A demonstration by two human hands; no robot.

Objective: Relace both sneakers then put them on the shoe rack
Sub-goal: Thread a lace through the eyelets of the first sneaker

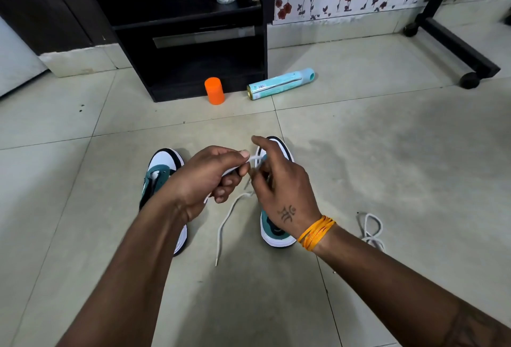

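— While both hands work over the right sneaker [273, 225], what worries you?

— I have the lace [229, 216] pinched in the left hand [204, 180], fingers [243, 154] narrow on it near the crossing. My right hand [282, 189] has its fingers curled at the same crossing, forefinger sticking out; I judge it holds the other strand, though the hand hides the contact. If either pinch slips, the crossing could loosen.

— And the loose end?

— It trails onto the floor [387, 139] between the sneakers. A tug could drag it unevenly through the eyelets, leaving one side short.

— The other shoe?

— The left sneaker [163, 169] sits just beside, partly under my forearm. Its lace [373, 229], I guess, lies coiled on the floor, well apart to the right. The rack [193, 42] stands ahead.
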